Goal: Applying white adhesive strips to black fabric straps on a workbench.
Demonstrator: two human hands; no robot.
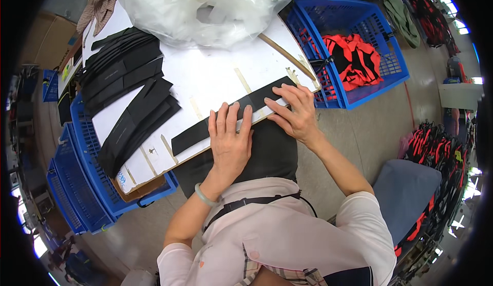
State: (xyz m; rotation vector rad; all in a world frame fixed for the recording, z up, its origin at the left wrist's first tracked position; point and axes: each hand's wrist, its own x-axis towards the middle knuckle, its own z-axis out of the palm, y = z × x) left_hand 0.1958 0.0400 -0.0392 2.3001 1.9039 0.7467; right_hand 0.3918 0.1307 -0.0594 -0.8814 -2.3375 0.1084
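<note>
White board (205,75) carries a black strip (231,116) — left hand (229,137) and right hand (295,112) pressed flat, fingers spread, on it — folded black pieces (128,90) stacked beside.

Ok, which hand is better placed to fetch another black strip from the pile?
Probably the left hand: the pile of black strips lies on its side of the white board, while the right hand pins the strip's far end.

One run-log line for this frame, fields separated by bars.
left hand flat on long black fabric strip | right hand pressing strip's right end | white board beneath | stack of black strips left
</note>
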